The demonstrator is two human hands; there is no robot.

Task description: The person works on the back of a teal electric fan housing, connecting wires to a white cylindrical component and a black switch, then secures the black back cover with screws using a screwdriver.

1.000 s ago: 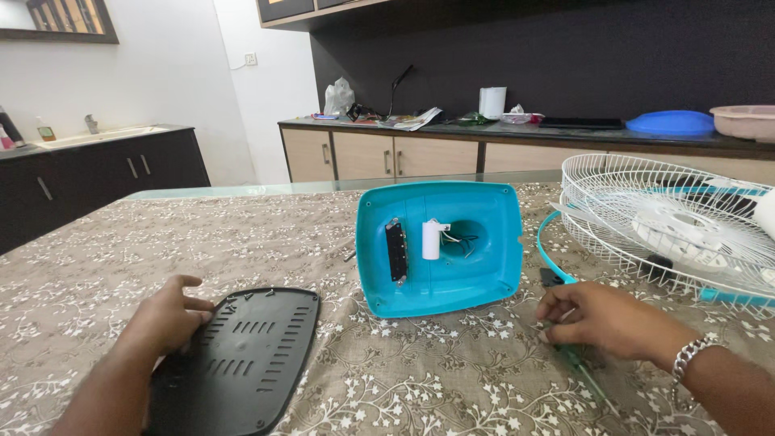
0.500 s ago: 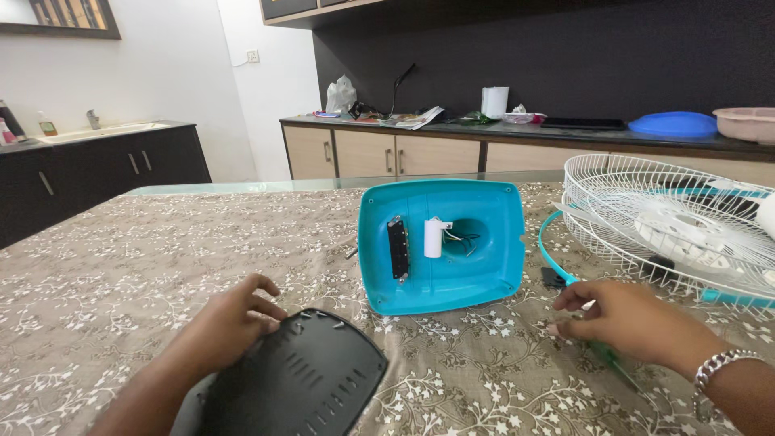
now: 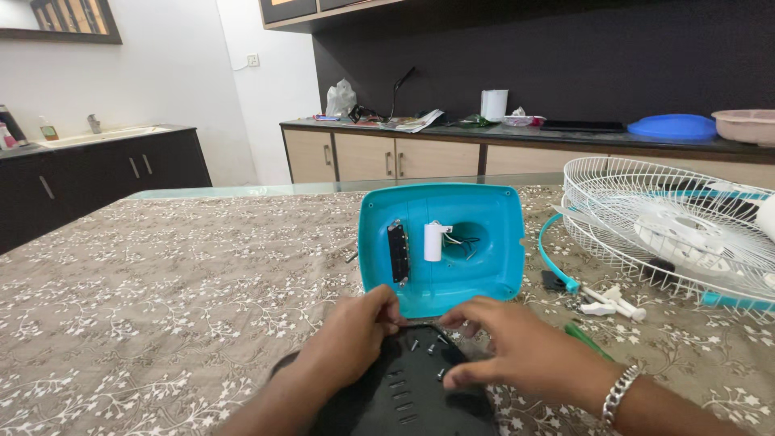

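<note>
I sit at a counter (image 3: 161,266) under a floral brown cloth, facing a dark wall (image 3: 565,56) above pale wood cabinets (image 3: 387,161), with a white wall (image 3: 161,73), a sink (image 3: 97,137) on black cabinets (image 3: 97,178) to my left, in soft daylight.

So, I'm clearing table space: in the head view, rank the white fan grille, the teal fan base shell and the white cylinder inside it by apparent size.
1. White fan grille, though the frame edge crops it.
2. Teal fan base shell.
3. White cylinder, clearly smallest.
</note>
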